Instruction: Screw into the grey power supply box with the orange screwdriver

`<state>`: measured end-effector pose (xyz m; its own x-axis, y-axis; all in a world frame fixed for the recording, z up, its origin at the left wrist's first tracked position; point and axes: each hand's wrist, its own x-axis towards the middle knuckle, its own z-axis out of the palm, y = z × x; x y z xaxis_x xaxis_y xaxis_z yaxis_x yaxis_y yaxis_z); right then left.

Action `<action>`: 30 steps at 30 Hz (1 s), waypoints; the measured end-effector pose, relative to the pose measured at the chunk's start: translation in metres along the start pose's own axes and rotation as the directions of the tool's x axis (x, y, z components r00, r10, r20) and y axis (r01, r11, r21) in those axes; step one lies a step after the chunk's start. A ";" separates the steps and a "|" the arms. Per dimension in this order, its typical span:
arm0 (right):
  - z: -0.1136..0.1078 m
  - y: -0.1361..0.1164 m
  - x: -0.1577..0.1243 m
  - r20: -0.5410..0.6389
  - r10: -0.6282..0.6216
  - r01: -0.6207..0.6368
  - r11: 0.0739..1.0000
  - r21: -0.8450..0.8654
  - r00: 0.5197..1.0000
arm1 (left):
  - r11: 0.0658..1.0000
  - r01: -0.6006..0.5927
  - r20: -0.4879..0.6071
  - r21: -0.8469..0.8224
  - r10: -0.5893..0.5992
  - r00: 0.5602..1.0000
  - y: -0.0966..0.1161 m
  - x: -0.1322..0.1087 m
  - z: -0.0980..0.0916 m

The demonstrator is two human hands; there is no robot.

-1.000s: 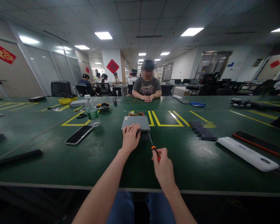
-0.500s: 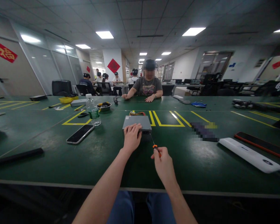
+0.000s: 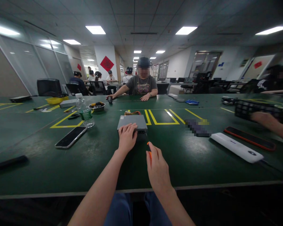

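Wide green worktop [image 3: 37, 163], yellow tape lines across its middle. A grey metal box [image 3: 132, 122] sits about centre, well back from the near edge, with a bundle of coloured wires [image 3: 132, 112] at its far side. An upright water bottle [image 3: 84, 110] stands left of the box by a taped corner. A dark phone [image 3: 71, 137] lies flat, closer to the near edge, left of the arms. Person's left hand [image 3: 126, 138] is palm down on the box's near edge, grip flat and loose, fingers draped on the lid, clamped round nothing. Person's right hand [image 3: 157, 169] is just beside it, grip closed round the orange handle of a slim screwdriver [image 3: 148, 147]. Its thin shaft runs toward the box's near right corner; the tip is too small to make out. Risks, as judged from here: the box is held by downward pressure only, so a sideways shove from the driver could skate it over the smooth worktop toward the bottle. A thin tip could slip off its seat and jump at the left fingers close by. Any small fastener coming loose would be hard to spot on dark green, or could roll off the near edge.
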<state>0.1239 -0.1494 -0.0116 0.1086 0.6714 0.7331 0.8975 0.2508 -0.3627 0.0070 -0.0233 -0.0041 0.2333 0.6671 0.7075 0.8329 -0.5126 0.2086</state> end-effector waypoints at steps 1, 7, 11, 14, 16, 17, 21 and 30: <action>-0.001 0.000 0.002 -0.006 0.002 -0.002 1.000 0.001 1.000 | 1.000 -0.003 0.003 -0.004 0.003 1.000 0.000 0.000 0.000; 0.004 0.003 0.002 0.073 0.054 -0.057 0.998 0.034 0.996 | 1.000 -0.007 -0.007 -0.006 0.007 1.000 -0.001 0.000 0.000; 0.013 0.008 -0.008 0.131 0.006 -0.010 0.999 0.031 0.991 | 1.000 -0.005 -0.001 0.002 0.005 1.000 0.000 0.000 0.000; 0.012 0.011 -0.010 0.121 0.056 -0.070 0.991 0.112 0.991 | 1.000 -0.001 -0.002 -0.003 0.001 1.000 0.000 0.000 0.000; 0.009 0.010 -0.008 0.143 0.167 -0.200 0.947 0.252 0.975 | 1.000 0.003 -0.002 -0.006 -0.003 1.000 0.000 0.000 0.000; 0.007 0.009 -0.007 0.173 0.246 -0.293 0.889 0.351 0.954 | 1.000 0.003 -0.002 -0.006 -0.003 1.000 0.000 0.000 0.000; 0.007 0.000 -0.003 0.342 0.515 -0.576 0.410 0.707 0.786 | 1.000 -0.001 0.002 -0.003 0.001 1.000 0.000 0.000 -0.002; 0.015 -0.010 -0.001 0.258 0.573 -0.529 0.375 0.762 0.778 | 1.000 0.003 0.008 -0.001 -0.003 1.000 0.001 0.000 -0.001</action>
<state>0.1077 -0.1421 -0.0177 0.4891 0.8456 0.2139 -0.0468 0.2703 -0.9616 0.0069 -0.0247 -0.0031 0.2347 0.6731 0.7013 0.8329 -0.5112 0.2119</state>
